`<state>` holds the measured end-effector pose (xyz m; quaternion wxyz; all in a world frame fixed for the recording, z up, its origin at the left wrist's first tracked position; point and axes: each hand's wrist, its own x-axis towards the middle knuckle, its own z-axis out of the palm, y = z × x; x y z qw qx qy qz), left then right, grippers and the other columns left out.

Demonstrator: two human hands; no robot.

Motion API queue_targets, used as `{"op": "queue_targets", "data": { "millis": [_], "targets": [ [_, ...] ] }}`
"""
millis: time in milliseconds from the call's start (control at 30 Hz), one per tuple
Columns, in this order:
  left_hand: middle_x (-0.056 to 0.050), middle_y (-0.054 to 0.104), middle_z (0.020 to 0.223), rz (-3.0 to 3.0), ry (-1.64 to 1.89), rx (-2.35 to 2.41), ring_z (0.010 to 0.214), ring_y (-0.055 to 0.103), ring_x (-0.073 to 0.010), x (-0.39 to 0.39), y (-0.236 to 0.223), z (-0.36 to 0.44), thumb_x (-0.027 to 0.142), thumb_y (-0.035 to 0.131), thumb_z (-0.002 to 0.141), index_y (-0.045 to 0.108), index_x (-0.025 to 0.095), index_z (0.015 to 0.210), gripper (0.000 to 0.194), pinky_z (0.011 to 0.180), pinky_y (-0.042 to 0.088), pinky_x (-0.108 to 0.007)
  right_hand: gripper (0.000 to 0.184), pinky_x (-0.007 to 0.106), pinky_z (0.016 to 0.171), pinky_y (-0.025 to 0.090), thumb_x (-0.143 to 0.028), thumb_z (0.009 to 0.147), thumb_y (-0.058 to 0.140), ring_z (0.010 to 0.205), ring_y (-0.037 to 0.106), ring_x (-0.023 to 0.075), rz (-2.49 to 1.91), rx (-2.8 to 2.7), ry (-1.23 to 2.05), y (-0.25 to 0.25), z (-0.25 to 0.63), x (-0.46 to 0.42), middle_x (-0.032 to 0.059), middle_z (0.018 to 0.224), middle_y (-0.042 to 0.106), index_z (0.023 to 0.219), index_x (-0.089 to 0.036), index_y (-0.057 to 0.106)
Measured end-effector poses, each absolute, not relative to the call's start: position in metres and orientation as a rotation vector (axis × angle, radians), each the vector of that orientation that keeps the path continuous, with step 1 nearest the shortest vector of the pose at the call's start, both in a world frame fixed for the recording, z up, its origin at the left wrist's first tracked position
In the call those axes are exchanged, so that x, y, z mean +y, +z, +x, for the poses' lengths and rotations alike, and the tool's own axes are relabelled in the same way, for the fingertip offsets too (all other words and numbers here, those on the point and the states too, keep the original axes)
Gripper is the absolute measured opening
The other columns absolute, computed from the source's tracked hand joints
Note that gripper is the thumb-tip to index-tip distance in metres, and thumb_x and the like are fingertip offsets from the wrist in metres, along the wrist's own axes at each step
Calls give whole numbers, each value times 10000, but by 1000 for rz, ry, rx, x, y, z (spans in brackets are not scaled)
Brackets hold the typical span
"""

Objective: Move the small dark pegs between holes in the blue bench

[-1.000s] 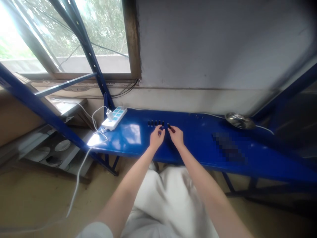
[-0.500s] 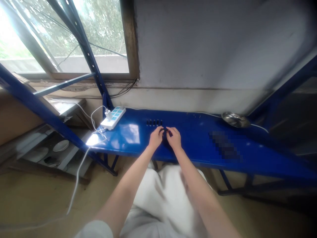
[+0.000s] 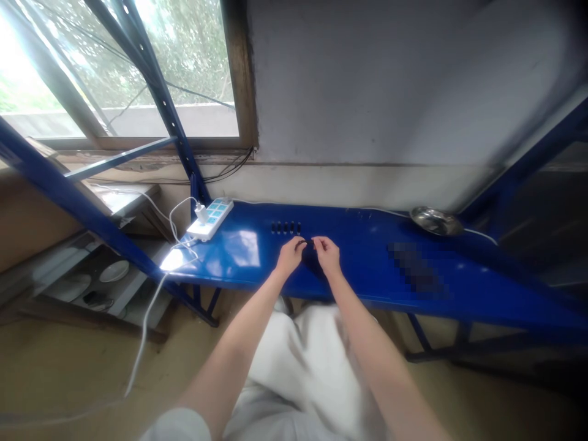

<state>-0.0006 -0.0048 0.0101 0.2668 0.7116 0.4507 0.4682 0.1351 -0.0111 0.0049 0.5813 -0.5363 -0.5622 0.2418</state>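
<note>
My left hand [image 3: 289, 256] is closed in a pinch around a small black piece [image 3: 302, 242], too small to make out its kind. Close to its right, the fingertips of my right hand [image 3: 327, 256] are pinched together at a dark bit between the two hands; what they hold is mostly hidden. Both hands are just above the blue table [image 3: 362, 263]. Beyond my left hand, several small black pieces with light ends [image 3: 285, 228] stand in a neat row on the tabletop.
A white power strip [image 3: 211, 219] with a plug and cable lies at the table's left end. Toward the right sit a shiny metal bowl [image 3: 435, 221] and a pixelated dark object [image 3: 416, 269]. Blue rack posts [image 3: 160, 98] rise at the left, beside a window.
My right hand has shifted slightly to the right, widening the gap between my hands. My left hand and the row of black pieces look nearly the same.
</note>
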Motion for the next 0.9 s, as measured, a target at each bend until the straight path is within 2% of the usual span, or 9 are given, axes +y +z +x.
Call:
{"op": "queue_targets", "data": {
  "millis": [233,400,500,567,700,800,900],
  "targets": [
    [-27,586,723,1875,1199,1258,691,534,-133,-2,13,-1,342,377,879,547,161,728,290,685,414,-257,382,305,677,454,-514,777,483,659,551,159,-1266,-1322,589,9,132,-12,33,679,604,810,-165,637],
    [-30,572,685,1651,1258,1309,662,527,-123,2,9,-4,418,326,886,527,151,664,401,672,413,-253,388,301,670,461,-518,773,492,662,554,154,-1233,-1300,603,8,133,-12,38,689,605,808,-159,636],
    [-17,559,655,1409,1367,1380,620,522,-106,5,7,-8,438,328,876,519,151,670,401,634,419,-235,395,291,642,467,-516,786,477,660,557,151,-1257,-1203,588,8,135,-13,47,719,616,840,-156,631],
    [-5,556,634,1365,1372,1389,599,522,-99,5,7,-10,455,389,848,527,151,676,376,614,421,-226,408,294,650,475,-515,794,464,682,573,155,-1271,-1148,552,9,136,-15,64,771,640,879,-153,632],
    [-14,593,629,1582,1195,1254,577,541,-102,-1,12,-9,480,515,772,589,138,675,363,593,429,-228,420,333,760,485,-500,800,467,821,618,186,-1263,-1157,526,13,135,-18,102,913,678,951,-151,646],
    [-38,630,674,1633,1143,1163,546,553,-96,-3,14,-7,450,524,778,621,126,730,341,590,443,-234,374,361,824,476,-474,782,511,902,620,207,-1264,-1243,567,14,133,-19,99,943,687,910,-163,676],
    [-47,640,689,1563,1205,1145,528,558,-90,-1,13,-7,418,500,805,623,121,796,321,598,459,-239,321,376,834,478,-446,754,558,893,626,213,-1269,-1334,624,12,132,-17,86,944,691,867,-178,694]
  ]
}}
